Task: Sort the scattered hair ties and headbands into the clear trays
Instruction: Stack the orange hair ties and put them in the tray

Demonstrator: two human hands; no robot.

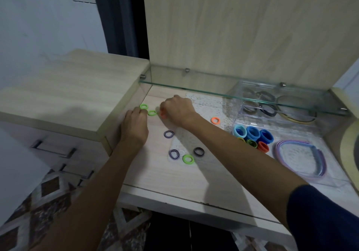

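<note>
left hand (134, 126): fingers curled at the two green hair ties (148, 110) far left on the desk (174, 177), seems to pinch one; contact partly hidden.
right hand (177, 110): clenched, something orange-red at the fingertips, probably an orange tie; can't tell for sure.
loose ties: orange tie (215, 120) right of the right hand; dark striped ties (168, 134) and one green tie (188, 159) nearer.
near tray (338, 180): right side, holds blue, orange, green ties and a pastel headband (303, 159).
far tray (240, 112): under the glass shelf (233, 95), dark headbands inside.
risk: both hands crowd one spot, a pinched tie may snap away or drop off the near edge.
risk 2: colours mixed in the wrong compartment; knuckles could hit the shelf.
</note>
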